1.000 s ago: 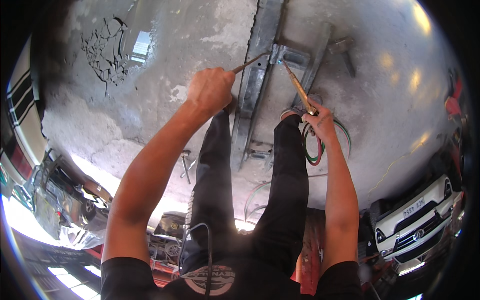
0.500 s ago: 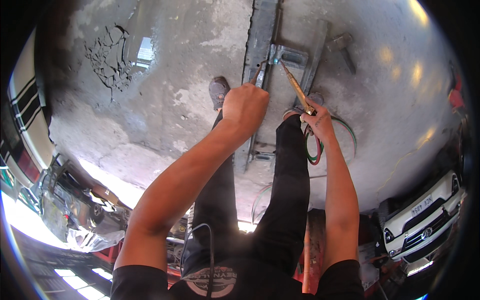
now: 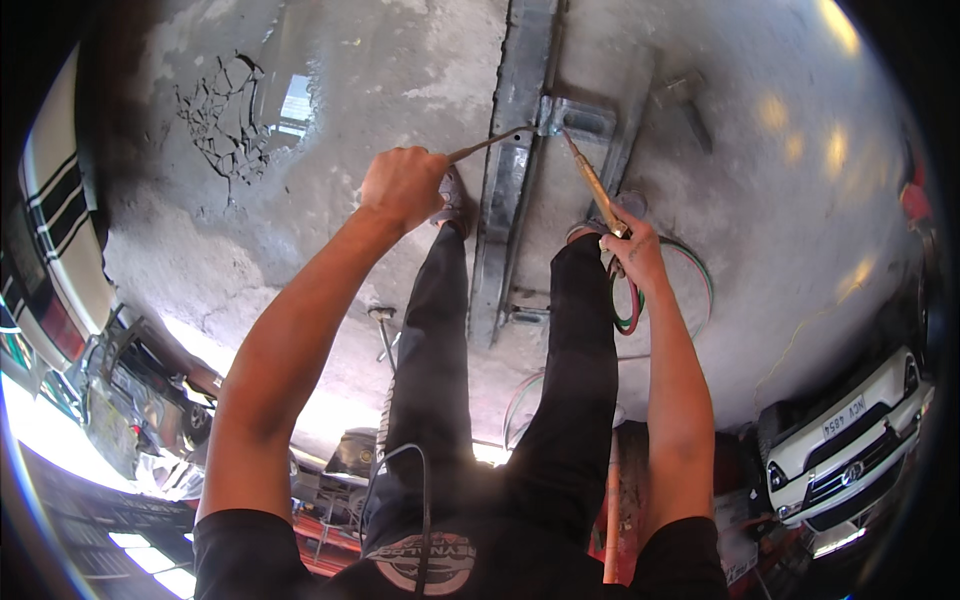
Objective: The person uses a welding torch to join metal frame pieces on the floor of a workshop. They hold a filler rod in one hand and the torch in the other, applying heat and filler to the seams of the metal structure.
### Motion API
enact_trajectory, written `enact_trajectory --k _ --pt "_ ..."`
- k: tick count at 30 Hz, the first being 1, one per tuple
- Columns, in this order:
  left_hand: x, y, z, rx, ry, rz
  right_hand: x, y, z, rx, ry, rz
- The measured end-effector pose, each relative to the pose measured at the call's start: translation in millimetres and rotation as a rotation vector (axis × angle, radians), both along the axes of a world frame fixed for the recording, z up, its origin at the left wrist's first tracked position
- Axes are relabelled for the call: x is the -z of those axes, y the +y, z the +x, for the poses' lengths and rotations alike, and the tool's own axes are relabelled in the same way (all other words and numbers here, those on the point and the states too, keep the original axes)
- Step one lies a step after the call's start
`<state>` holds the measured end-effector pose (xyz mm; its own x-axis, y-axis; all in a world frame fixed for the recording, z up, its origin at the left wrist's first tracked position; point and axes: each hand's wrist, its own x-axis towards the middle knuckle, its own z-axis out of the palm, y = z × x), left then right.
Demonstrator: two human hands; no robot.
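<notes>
My left hand [image 3: 403, 187] is closed around a thin dark metal rod [image 3: 487, 145]. The rod's far end meets the metal frame [image 3: 520, 75] beside a slotted bracket [image 3: 583, 121]. In my right hand [image 3: 637, 245] is a brass gas torch [image 3: 593, 185], its tip pointing at the joint between frame and bracket. A small bluish glow shows at that joint. Red and green hoses [image 3: 690, 255] loop from the torch's rear end. The fingers of my left hand hide the rod's near end.
A hammer [image 3: 684, 108] lies on the concrete floor right of the frame. My shoes stand either side of its long rail. Cracked dark flakes [image 3: 225, 130] and a wet patch [image 3: 292, 105] lie at far left. A white vehicle [image 3: 845, 440] stands at lower right.
My left hand has swung left and slightly down, so the rod lies at a flatter slant with more of it showing. My right hand and the torch have barely moved.
</notes>
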<state>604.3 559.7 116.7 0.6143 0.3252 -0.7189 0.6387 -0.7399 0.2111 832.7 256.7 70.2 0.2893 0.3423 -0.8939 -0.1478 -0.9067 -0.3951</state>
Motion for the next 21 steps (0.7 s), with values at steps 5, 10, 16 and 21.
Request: enact_trajectory --k 5,10,16,21 --pt "6.2 7.4 -9.2 0.005 0.004 0.023 -1.0 3.3 -2.0 -0.011 -0.008 -0.013" --pt "6.2 7.1 -12.2 0.008 -0.010 0.023 -0.2 3.0 -5.8 -0.019 -0.031 -0.023" --pt "11.6 10.1 -18.4 -0.006 -0.053 0.029 1.5 2.2 -7.2 -0.003 -0.034 -0.036" --pt "15.5 12.9 -20.2 -0.007 -0.044 0.031 10.8 -4.8 -3.0 -0.003 -0.029 -0.012"
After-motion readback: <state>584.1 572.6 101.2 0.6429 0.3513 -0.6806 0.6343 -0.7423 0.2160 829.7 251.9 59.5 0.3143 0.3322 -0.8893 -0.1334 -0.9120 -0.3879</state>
